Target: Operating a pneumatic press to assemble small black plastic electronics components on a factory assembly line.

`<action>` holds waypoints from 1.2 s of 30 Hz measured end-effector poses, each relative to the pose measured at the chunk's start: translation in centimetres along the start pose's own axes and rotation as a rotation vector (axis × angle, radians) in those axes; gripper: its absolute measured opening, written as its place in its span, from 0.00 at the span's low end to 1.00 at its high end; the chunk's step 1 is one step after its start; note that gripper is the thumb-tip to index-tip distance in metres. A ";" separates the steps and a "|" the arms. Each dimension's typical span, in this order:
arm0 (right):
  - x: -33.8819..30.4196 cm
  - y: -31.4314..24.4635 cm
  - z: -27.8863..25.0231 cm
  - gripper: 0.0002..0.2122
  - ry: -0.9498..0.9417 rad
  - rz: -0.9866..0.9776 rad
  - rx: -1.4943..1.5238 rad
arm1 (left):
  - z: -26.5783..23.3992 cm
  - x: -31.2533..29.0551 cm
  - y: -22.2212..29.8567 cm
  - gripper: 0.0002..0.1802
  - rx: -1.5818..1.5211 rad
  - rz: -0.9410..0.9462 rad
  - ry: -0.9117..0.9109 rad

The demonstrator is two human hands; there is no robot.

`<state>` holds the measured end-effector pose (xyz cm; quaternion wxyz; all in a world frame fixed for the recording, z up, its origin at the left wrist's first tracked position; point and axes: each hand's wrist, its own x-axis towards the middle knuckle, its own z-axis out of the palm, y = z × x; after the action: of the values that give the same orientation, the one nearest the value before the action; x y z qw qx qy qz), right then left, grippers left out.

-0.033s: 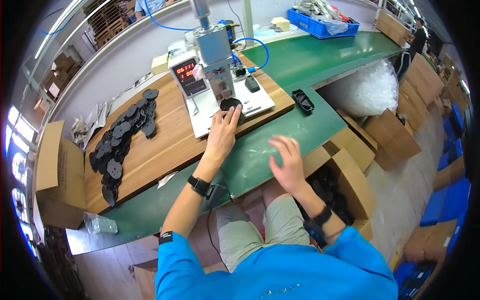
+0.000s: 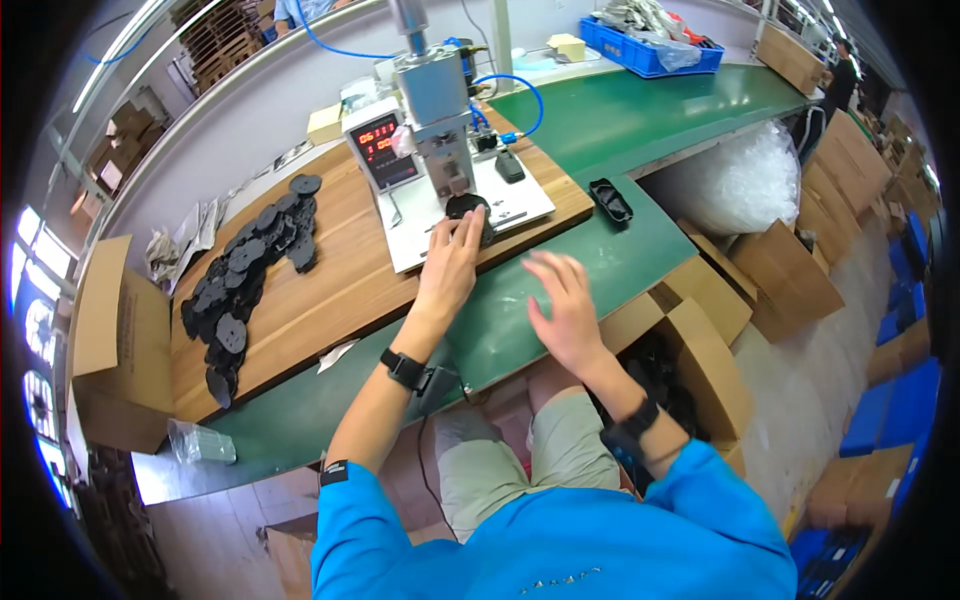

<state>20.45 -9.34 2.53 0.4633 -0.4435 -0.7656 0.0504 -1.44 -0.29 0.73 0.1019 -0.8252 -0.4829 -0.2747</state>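
Observation:
On the white base plate point(image 2: 410, 235) of a small bench press point(image 2: 437, 120), a dark round plastic part point(image 2: 466, 206) lies beneath the press head. My left hand point(image 2: 447, 268) holds the near edge of this part with outstretched fingertips; its thumb is hidden. My right hand point(image 2: 566, 312) hovers empty over the green tabletop point(image 2: 510, 345), fingers apart and partly curled. A black hollow plastic shell point(image 2: 610, 202) rests on the green surface beyond that hand. To the left, a long pile of black discs point(image 2: 245, 262) covers part of the wooden board point(image 2: 335, 270).
A control box point(image 2: 385, 148) with red digits stands left of the press. An open carton point(image 2: 120, 350) is at the far left, near a clear plastic cup point(image 2: 200, 445). Right of my legs, a carton point(image 2: 705, 365) holds black parts. A blue crate point(image 2: 650, 48) sits at the back.
My right hand has moved slightly left and farther from my body. My left hand stays on the round part. The whole view has shifted a little.

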 end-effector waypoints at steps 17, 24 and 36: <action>8.3 1.8 9.2 0.15 -0.133 -0.106 -0.240 | -4.2 -7.9 -22.9 0.47 0.335 -1.061 0.451; 8.3 2.3 10.0 0.12 -0.059 -0.135 -0.252 | -3.1 -12.6 -26.6 0.35 0.189 -1.115 0.313; 8.2 2.0 9.4 0.11 -0.035 -0.155 -0.200 | -8.4 -14.9 -8.6 0.23 0.298 -0.062 0.060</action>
<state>13.20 1.01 1.68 0.4058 -0.4261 -0.8067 -0.0544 -17.46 -10.52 -1.35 0.2292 -0.7771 -0.5403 -0.2274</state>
